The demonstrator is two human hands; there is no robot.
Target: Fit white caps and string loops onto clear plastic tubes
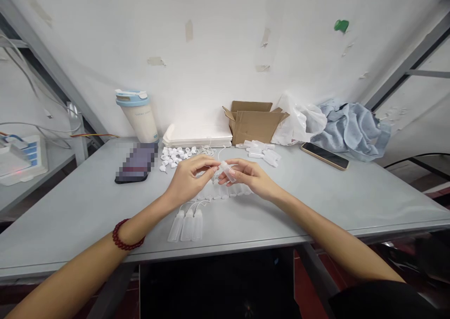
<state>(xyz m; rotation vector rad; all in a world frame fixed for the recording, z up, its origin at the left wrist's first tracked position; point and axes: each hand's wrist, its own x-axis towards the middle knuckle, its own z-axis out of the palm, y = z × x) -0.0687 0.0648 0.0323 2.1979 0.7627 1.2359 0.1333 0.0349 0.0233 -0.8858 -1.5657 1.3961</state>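
A small translucent plastic bottle (228,171) is held tilted in the fingers of my right hand (255,177). My left hand (191,177) is closed in a pinch at the bottle's top end. What its fingertips grip there is hidden. A thin white tube curves up just above the fingertips. Below my hands lies a row of similar bottles (225,192), partly covered by my fingers. Nearer the table's front edge are three bottles (188,227) side by side, with thin tubes at their tops.
Behind my left hand lie white caps (174,155) and thin tubes (206,150). More bottles (262,150) lie before an open cardboard box (256,124). Around them are a cup (138,117), white stack (197,135), pixelated dark object (137,163), plastic bag (298,119), phone (325,156) and blue cloth (355,129).
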